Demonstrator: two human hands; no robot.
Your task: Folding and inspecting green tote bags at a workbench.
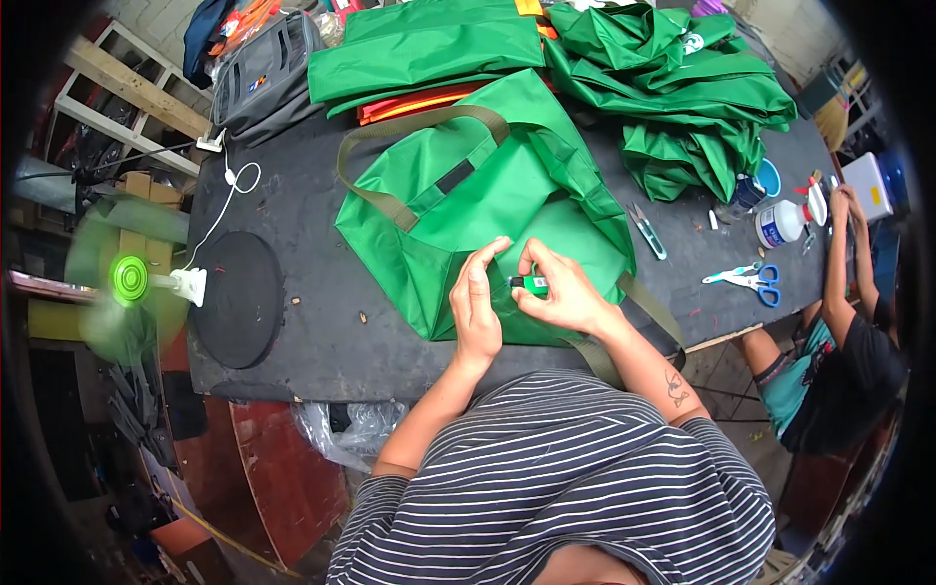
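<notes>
Lighter (532, 285) | long axis sideways | dark end toward left hand (477, 300)

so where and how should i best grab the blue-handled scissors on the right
Probably by the blue handle loops, from above and the right. The scissors lie flat on the table, loops at the right end and blades pointing left toward the green bag, so that approach should avoid the cutting edges. The right hand is nearer but holds a small green-and-black item.
</notes>
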